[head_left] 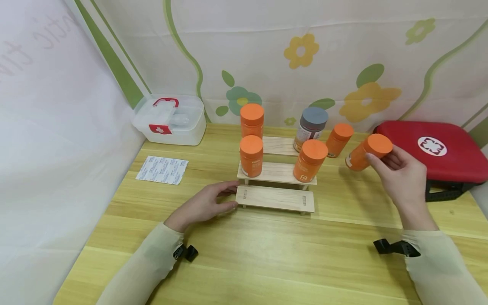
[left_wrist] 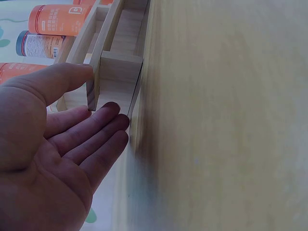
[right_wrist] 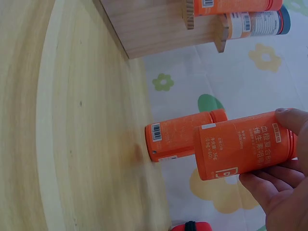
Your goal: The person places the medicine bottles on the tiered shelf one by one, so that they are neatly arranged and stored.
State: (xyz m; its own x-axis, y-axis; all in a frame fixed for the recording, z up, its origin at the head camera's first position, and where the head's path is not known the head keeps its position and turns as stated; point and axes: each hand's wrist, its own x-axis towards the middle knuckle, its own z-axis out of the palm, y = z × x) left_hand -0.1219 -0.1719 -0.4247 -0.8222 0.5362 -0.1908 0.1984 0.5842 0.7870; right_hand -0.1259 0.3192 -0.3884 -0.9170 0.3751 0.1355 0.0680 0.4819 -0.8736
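My right hand (head_left: 406, 178) grips an orange supplement bottle (head_left: 367, 153) near its cap, tilted and raised above the table. In the right wrist view the lettered side of this bottle (right_wrist: 248, 147) shows, overlapping another orange bottle (right_wrist: 180, 134) that stands on the table. At the left end of a three-step wooden rack (head_left: 275, 199), my left hand (head_left: 206, 201) holds the lowest step's end between thumb and index finger; its other fingers extend beside the rack. Upper steps carry several orange-capped bottles (head_left: 251, 156) and a grey-capped bottle (head_left: 310, 127). Nothing stands on the lowest step.
A red first-aid case (head_left: 453, 152) with a black handle lies at the right, close to my right hand. At the back left stands a translucent white first-aid box (head_left: 171, 120). A blister pack (head_left: 163, 170) lies before it. A floral curtain (head_left: 274, 51) hangs behind the table.
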